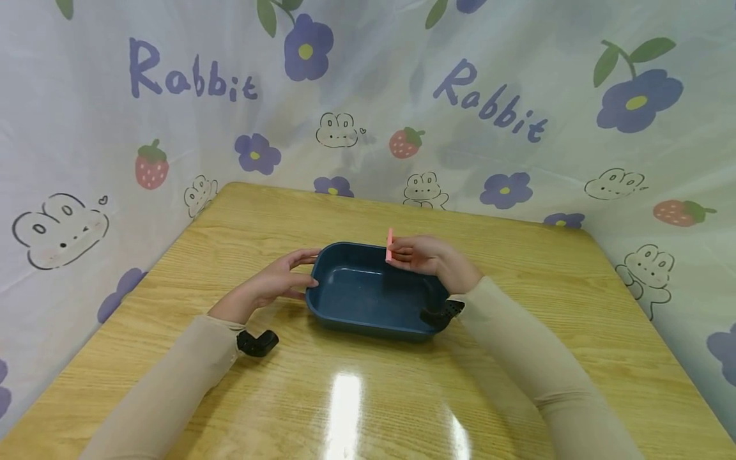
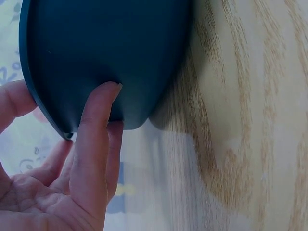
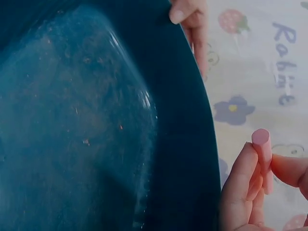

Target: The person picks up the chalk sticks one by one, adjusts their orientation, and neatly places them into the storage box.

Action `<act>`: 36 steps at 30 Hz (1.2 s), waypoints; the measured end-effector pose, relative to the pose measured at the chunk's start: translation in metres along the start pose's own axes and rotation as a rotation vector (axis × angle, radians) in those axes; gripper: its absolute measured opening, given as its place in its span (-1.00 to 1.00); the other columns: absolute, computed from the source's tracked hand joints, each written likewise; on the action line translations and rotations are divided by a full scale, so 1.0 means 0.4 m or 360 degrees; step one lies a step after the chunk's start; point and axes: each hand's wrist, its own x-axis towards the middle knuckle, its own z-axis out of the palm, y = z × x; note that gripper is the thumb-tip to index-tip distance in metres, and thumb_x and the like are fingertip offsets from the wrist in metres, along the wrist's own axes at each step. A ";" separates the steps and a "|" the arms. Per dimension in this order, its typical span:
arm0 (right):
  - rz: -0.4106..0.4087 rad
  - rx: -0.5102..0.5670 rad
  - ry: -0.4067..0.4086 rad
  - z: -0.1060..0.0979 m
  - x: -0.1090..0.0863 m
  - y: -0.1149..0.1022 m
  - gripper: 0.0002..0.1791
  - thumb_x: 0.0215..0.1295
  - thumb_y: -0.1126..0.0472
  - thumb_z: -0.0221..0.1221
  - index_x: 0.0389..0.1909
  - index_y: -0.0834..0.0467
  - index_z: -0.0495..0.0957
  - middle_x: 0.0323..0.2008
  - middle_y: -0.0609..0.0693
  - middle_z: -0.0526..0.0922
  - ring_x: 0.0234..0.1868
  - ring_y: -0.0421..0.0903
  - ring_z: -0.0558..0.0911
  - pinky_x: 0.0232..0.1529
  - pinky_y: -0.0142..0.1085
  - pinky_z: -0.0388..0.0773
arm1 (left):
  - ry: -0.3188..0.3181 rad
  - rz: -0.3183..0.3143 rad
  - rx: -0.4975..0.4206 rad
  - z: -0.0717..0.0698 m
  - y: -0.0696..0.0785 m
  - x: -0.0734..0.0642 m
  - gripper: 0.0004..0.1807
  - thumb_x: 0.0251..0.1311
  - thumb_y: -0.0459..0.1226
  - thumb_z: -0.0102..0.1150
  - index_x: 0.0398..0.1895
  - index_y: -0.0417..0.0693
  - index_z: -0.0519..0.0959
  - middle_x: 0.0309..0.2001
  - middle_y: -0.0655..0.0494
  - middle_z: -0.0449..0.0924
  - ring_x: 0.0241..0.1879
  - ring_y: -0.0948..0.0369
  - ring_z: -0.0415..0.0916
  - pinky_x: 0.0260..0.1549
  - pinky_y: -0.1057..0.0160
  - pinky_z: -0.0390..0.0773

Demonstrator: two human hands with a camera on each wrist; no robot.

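A dark blue basin (image 1: 374, 300) with rounded corners stands on the wooden table. My left hand (image 1: 282, 279) grips its left end. In the left wrist view, fingers of the left hand (image 2: 72, 183) lie against the outer wall of the basin (image 2: 115, 48), and one reaches its rim. My right hand (image 1: 428, 259) pinches a short pink stick (image 1: 390, 246), chalk-like in shape, above the basin's far rim. The right wrist view shows the stick (image 3: 262, 154) between the thumb and fingers of the right hand (image 3: 245, 187), one end facing the camera.
The wooden table (image 1: 276, 396) runs out on all sides of the basin. A white cloth (image 1: 368, 96) printed with rabbits, flowers and strawberries hangs behind and beside it. Black wrist cameras (image 1: 257, 343) stick out from both sleeves, the right one over the basin.
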 end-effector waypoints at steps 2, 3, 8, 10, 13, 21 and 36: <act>0.0018 -0.0019 -0.0016 0.010 0.003 0.000 -0.40 0.35 0.43 -0.05 0.40 0.21 0.08 0.15 0.16 0.28 -0.10 -0.04 0.42 -0.16 -0.33 0.58 | 0.0003 0.0000 0.0004 0.001 0.002 -0.001 -0.26 0.20 -0.47 0.04 0.44 -0.13 0.00 0.38 -0.23 -0.10 0.10 -0.23 0.32 -0.18 0.00 0.58; 0.0027 -0.0024 -0.0017 0.015 0.005 0.000 -0.40 0.35 0.44 -0.05 0.40 0.22 0.08 0.14 0.17 0.28 -0.11 -0.04 0.42 -0.17 -0.33 0.58 | 0.0004 0.0001 0.0004 0.001 0.002 -0.002 -0.26 0.20 -0.47 0.04 0.44 -0.13 0.00 0.38 -0.23 -0.10 0.10 -0.23 0.32 -0.18 0.00 0.58; 0.0061 -0.0049 -0.0013 0.044 0.017 0.008 -0.43 0.31 0.46 -0.02 0.35 0.26 0.15 -0.05 0.15 0.37 -0.16 -0.03 0.45 -0.22 -0.32 0.60 | 0.0004 0.0006 0.0001 0.002 0.003 -0.003 -0.25 0.20 -0.47 0.04 0.44 -0.14 0.00 0.37 -0.24 -0.08 0.08 -0.21 0.34 -0.18 0.00 0.58; 0.0075 -0.0069 -0.0007 0.056 0.021 0.013 -0.44 0.29 0.47 0.01 0.32 0.28 0.17 -0.11 0.15 0.39 -0.18 -0.02 0.47 -0.25 -0.32 0.61 | 0.0002 0.0008 -0.0001 0.002 0.003 -0.003 -0.25 0.19 -0.47 0.05 0.44 -0.14 0.00 0.37 -0.24 -0.09 0.08 -0.21 0.34 -0.19 0.00 0.59; 0.0099 -0.0090 -0.0012 0.071 0.030 0.020 -0.47 0.28 0.47 0.02 0.28 0.30 0.20 -0.13 0.17 0.39 -0.19 0.00 0.48 -0.31 -0.32 0.62 | 0.0001 0.0007 -0.0002 0.003 0.002 -0.003 -0.24 0.18 -0.46 0.06 0.44 -0.14 -0.01 0.38 -0.25 -0.09 0.08 -0.20 0.34 -0.18 0.00 0.59; 0.0145 -0.0232 -0.0052 0.104 0.055 0.034 -0.50 0.28 0.47 0.03 0.24 0.35 0.22 -0.15 0.19 0.42 -0.20 0.03 0.51 -0.28 -0.30 0.62 | 0.0015 -0.0004 0.0007 0.002 0.004 -0.003 -0.22 0.17 -0.44 0.09 0.44 -0.15 -0.01 0.37 -0.25 -0.07 0.01 -0.10 0.43 -0.18 0.01 0.59; 0.0329 -0.0420 -0.0064 0.121 0.104 0.060 -0.88 0.27 0.48 0.05 -0.19 0.35 0.42 -0.31 0.18 0.51 -0.33 0.01 0.57 -0.20 -0.23 0.61 | 0.0029 -0.0030 0.0033 0.005 0.007 -0.001 -0.22 0.16 -0.43 0.11 0.43 -0.11 0.02 0.37 -0.22 -0.05 -0.02 -0.03 0.45 -0.18 0.01 0.58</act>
